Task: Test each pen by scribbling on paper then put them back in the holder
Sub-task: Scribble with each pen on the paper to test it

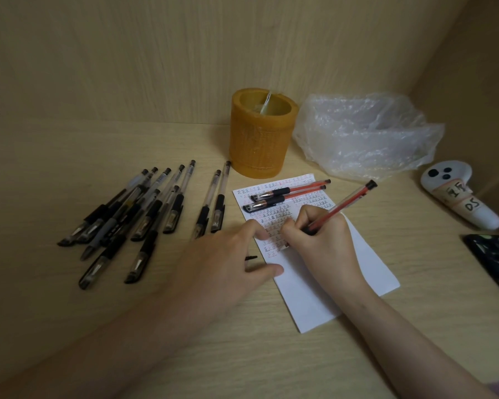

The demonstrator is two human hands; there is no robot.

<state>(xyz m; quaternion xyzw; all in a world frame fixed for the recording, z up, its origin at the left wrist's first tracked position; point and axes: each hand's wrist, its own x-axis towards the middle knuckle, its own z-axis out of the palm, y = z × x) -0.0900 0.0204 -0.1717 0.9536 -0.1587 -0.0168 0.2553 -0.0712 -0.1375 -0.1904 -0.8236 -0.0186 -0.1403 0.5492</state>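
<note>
One pen in play: right hand (317, 240) is clamped on a red pen (346, 204) in a writing grip, tip down on the paper (366, 254) among the rows of marks; the tip itself is hidden behind the fingers. Long axis runs from the tip up and right, cap end well clear of the hand, tilted away from the person.

Left hand (228, 260) grips nothing: fingers spread and fairly straight, thumb and index fingertips pressing the paper's left edge to pin it. A small black bit (251, 257) lies on the desk (69, 312) between thumb and index; can't tell what it is, possibly a cap.

Outward from there: two more red pens (288, 194) lie across the top of the paper, roughly parallel, tips to the left. Holder (261, 133) sits just beyond the paper's far edge, up and left of the right hand. It's upright, mouth open, with only something pale visible inside and no pens.

Key relation, as a judgement: the holder is straight ahead of the right hand, and the pen's rear end points away from it to the right. So the drop-in needs the pen swung toward vertical, then a short forward-left reach. Right hand is nearer and already has it.

Black pens (144, 214) are piled on the desk left of the paper, with two more (212, 203) lying beside its left edge. All of them are nearer the left hand, axes pointing roughly toward the holder.

Right side: plastic bag (366, 133), white controller (458, 194), phone (496, 260). None in the path.
</note>
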